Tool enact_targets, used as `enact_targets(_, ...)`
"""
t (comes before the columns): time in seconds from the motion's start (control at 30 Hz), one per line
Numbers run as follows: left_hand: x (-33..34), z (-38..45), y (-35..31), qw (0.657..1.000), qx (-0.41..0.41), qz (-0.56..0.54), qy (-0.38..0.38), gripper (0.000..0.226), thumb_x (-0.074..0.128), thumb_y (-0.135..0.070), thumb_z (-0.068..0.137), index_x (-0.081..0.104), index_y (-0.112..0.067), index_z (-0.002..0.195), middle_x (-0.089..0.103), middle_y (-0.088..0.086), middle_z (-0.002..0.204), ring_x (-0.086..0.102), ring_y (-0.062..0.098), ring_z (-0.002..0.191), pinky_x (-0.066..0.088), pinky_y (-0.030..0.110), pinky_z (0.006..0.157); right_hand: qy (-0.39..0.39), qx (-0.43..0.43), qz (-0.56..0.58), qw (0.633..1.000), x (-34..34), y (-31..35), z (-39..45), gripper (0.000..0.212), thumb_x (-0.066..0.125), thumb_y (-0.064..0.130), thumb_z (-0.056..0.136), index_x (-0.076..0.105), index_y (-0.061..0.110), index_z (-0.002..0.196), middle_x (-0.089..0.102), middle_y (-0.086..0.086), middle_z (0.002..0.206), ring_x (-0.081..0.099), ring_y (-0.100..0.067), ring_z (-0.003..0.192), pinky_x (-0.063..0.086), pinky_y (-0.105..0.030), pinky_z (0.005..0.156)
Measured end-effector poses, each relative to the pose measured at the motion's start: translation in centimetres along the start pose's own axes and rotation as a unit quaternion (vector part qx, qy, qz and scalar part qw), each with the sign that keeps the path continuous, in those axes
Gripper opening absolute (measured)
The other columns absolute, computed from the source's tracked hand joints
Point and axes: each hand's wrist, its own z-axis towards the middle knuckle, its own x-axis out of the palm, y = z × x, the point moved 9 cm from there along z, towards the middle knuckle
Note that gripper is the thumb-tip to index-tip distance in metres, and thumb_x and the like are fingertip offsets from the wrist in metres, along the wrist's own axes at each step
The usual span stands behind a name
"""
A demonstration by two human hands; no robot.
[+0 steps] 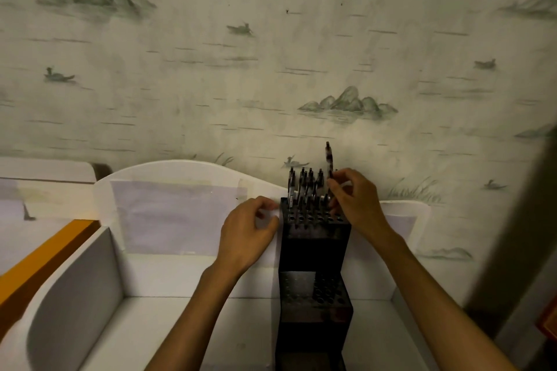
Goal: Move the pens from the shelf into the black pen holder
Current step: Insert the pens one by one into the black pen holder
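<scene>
Dim, yellowish light; soft focus throughout, wide-angle bending at the edges, a dark blurred smear down the right side.

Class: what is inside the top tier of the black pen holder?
Several pens stand upright in its holes; the right hand pinches one taller pen. Their lower ends are hidden inside.

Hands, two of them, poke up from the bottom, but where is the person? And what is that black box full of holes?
The camera sits on the person's head and looks down, so only arms and hands show. The black box is a stepped pen holder standing in a white shelf against a wall painted with hills and birds. Pens already stand in its top holes. The right hand pinches one pen, upright above the top holes. The left hand rests beside the holder's top corner, fingers curled; whether it touches is unclear.
</scene>
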Motion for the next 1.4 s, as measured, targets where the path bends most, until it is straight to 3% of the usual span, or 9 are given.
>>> enact_targets(0.17,-0.1,-0.1,-0.5,0.997,0.032,0.066,0.000,0.025,0.065,-0.037,0.092,0.066,-0.034,0.117,0.068,-0.013,0.112,0.060,0.005,0.095,0.053,0.032,0.090,-0.051,-0.042,-0.093,0.993,-0.9,-0.2,0.4,0.013,0.068,0.019,0.090,0.068,0.012,0.101,0.065,0.002,0.077,0.062,-0.007,0.063,0.045,-0.004,0.058)
enact_targets(0.37,-0.1,-0.2,-0.1,0.996,0.039,0.085,0.000,0.027,0.065,-0.038,0.091,0.066,-0.034,0.118,0.068,-0.012,0.113,0.060,0.005,0.095,0.054,0.036,0.091,-0.056,-0.036,-0.135,0.989,-0.9,-0.9,0.6,0.012,0.071,0.018,0.088,0.070,0.009,0.097,0.065,0.005,0.077,0.055,0.001,0.064,0.039,0.001,0.059)
enact_targets(0.5,0.2,0.0,0.0,0.996,0.031,0.085,0.004,0.025,0.064,-0.038,0.091,0.066,-0.035,0.116,0.068,-0.014,0.112,0.060,0.005,0.096,0.053,0.040,0.092,-0.038,-0.027,-0.158,0.986,-0.3,-1.8,0.8,0.013,0.072,0.024,0.088,0.071,0.013,0.093,0.071,0.000,0.082,0.061,-0.008,0.068,0.041,-0.008,0.062)
enact_targets(0.83,1.1,-0.1,0.0,0.997,0.027,0.067,0.010,0.023,0.064,-0.036,0.091,0.066,-0.033,0.114,0.068,-0.014,0.109,0.060,0.004,0.093,0.054,0.040,0.090,0.009,-0.010,-0.204,0.979,0.6,-2.9,0.4,0.013,0.073,0.026,0.085,0.073,0.015,0.092,0.073,0.001,0.087,0.062,-0.011,0.072,0.051,-0.024,0.068)
enact_targets(1.03,1.7,-0.4,0.0,0.997,0.019,0.069,0.017,0.022,0.064,-0.036,0.092,0.067,-0.032,0.113,0.069,-0.013,0.110,0.060,0.004,0.093,0.051,0.029,0.089,0.016,-0.016,-0.207,0.978,1.0,-3.0,-0.5,0.009,0.071,0.024,0.087,0.072,0.014,0.086,0.061,0.006,0.075,0.056,-0.010,0.067,0.035,-0.015,0.054)
enact_targets(1.17,2.0,-0.6,0.1,0.998,0.006,0.062,0.027,0.022,0.064,-0.036,0.093,0.066,-0.032,0.114,0.068,-0.014,0.111,0.059,0.003,0.092,0.048,0.021,0.087,0.018,-0.006,-0.212,0.977,1.1,-3.1,-0.3,0.010,0.071,0.024,0.086,0.073,0.014,0.087,0.063,0.004,0.077,0.055,-0.011,0.068,0.037,-0.021,0.056)
enact_targets(1.3,2.0,-0.8,-0.2,0.998,0.002,0.062,0.026,0.022,0.065,-0.037,0.093,0.066,-0.033,0.114,0.067,-0.016,0.110,0.060,0.002,0.093,0.047,0.019,0.085,0.024,0.014,-0.204,0.979,1.1,-3.5,-0.1,0.008,0.071,0.025,0.085,0.073,0.017,0.086,0.061,0.006,0.074,0.055,-0.009,0.065,0.033,-0.014,0.052)
enact_targets(1.4,1.9,-1.0,-0.2,0.998,-0.004,0.064,0.024,0.021,0.064,-0.037,0.093,0.066,-0.033,0.113,0.068,-0.015,0.110,0.060,0.001,0.093,0.047,0.019,0.085,0.041,0.030,-0.198,0.979,1.3,-4.0,0.0,0.008,0.071,0.025,0.085,0.073,0.017,0.084,0.062,0.005,0.072,0.060,-0.013,0.067,0.038,-0.018,0.055)
